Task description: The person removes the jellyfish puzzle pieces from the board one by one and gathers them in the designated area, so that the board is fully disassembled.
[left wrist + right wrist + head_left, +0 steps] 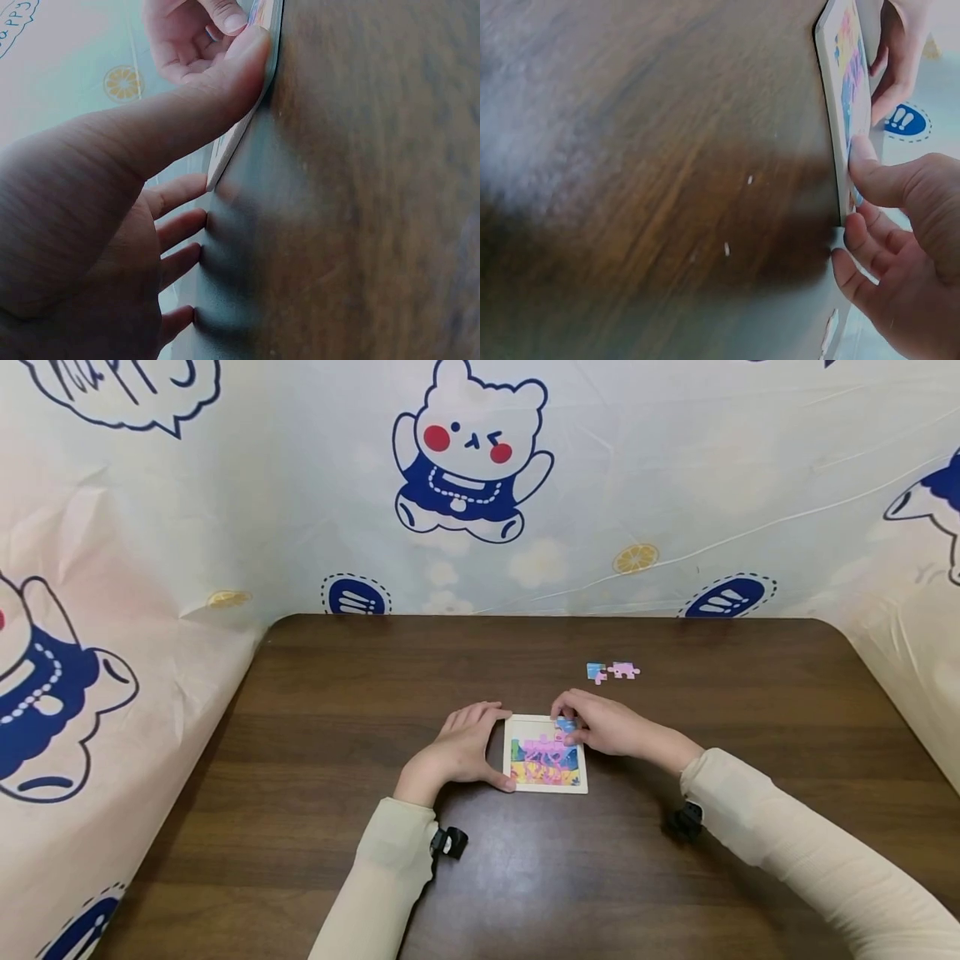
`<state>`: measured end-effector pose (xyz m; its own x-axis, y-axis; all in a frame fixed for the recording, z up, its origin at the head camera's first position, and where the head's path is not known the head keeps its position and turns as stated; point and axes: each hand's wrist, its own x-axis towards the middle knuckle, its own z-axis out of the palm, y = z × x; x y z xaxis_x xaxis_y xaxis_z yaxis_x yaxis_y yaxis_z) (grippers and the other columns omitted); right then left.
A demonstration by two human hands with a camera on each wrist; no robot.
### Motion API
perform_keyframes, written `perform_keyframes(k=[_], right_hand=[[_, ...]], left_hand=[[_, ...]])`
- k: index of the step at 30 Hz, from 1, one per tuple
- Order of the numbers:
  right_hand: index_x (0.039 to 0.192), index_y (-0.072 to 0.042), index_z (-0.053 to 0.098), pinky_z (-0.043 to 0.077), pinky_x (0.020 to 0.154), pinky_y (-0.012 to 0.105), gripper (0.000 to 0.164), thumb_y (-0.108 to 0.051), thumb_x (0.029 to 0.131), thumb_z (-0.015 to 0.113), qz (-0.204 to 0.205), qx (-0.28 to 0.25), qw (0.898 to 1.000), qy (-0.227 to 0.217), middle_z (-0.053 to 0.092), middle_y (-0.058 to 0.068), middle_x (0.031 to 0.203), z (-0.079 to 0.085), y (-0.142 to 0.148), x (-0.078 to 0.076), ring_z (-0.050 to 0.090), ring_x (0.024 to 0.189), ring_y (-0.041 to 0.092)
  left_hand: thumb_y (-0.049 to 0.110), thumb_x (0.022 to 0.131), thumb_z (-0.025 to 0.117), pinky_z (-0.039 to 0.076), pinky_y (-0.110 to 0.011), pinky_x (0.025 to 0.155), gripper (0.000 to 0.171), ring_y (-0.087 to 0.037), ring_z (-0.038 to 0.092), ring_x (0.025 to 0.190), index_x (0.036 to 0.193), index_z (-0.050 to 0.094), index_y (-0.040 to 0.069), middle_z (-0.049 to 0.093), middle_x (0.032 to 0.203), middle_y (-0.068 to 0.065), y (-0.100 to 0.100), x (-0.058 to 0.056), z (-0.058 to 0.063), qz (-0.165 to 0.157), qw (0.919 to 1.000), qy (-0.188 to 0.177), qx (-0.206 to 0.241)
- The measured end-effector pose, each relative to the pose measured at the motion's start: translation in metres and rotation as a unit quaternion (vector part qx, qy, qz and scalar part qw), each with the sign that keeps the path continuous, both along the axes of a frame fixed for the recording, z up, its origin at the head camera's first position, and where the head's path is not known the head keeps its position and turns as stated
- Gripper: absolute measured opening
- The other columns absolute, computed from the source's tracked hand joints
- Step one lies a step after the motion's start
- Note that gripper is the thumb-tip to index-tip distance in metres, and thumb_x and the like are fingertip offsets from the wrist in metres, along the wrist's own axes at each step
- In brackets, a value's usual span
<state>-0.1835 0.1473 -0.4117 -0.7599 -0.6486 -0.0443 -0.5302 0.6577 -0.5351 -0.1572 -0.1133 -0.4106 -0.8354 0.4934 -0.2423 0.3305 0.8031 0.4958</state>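
Note:
A small square puzzle tray [550,790] with a pale rim lies on the table, its lower part filled with a pink, blue and yellow picture. Bare backing shows at its upper left. My left hand [463,752] holds the tray's left side, thumb at the near corner and index fingertip at the far corner; the other fingers rest on the table. At the far right corner my right hand [606,724] pinches a blue and pink puzzle piece [564,726] between thumb and fingers, low over the tray. In the right wrist view the thumb partly hides that piece.
Two loose pieces lie beyond the right hand: a blue and pink corner piece [595,671] and a pink piece [624,670]. The brown wooden table [360,677] ends at a printed cloth backdrop [300,493]. Both wrists wear small black cameras.

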Motion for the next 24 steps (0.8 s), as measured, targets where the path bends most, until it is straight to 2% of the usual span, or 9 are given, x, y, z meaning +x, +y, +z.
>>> perform_keyframes(k=[6,17,24], right_hand=[[0.105,-0.012,0.062,0.039,0.063,0.029,0.026,-0.013,0.085,0.079,-0.016,0.019,1.000,0.020,0.049,0.002,0.087,0.005,-0.001,0.002,0.046,0.073,0.013],[0.102,-0.012,0.065,0.048,0.069,0.030,0.015,-0.009,0.090,0.073,0.000,-0.023,1.000,-0.009,0.061,-0.003,0.088,0.008,0.006,-0.001,0.053,0.076,0.013],[0.104,-0.011,0.067,0.049,0.069,0.030,0.011,-0.008,0.094,0.069,-0.028,-0.053,0.998,-0.027,0.066,-0.005,0.088,0.009,0.023,-0.001,0.057,0.078,0.012]], left_hand=[[0.046,0.068,0.090,0.013,-0.047,0.119,0.102,-0.030,0.021,0.146,0.150,0.037,0.013,0.027,0.159,-0.010,0.001,0.001,0.000,0.000,1.0000,-0.001,0.000],[0.048,0.067,0.090,0.012,-0.045,0.119,0.104,-0.029,0.020,0.146,0.150,0.037,0.016,0.025,0.159,-0.007,0.000,-0.001,-0.003,0.001,1.0000,-0.002,-0.006],[0.049,0.067,0.090,0.013,-0.046,0.119,0.104,-0.029,0.021,0.146,0.150,0.037,0.015,0.026,0.159,-0.008,0.001,0.001,-0.002,-0.002,1.0000,-0.002,-0.003]])
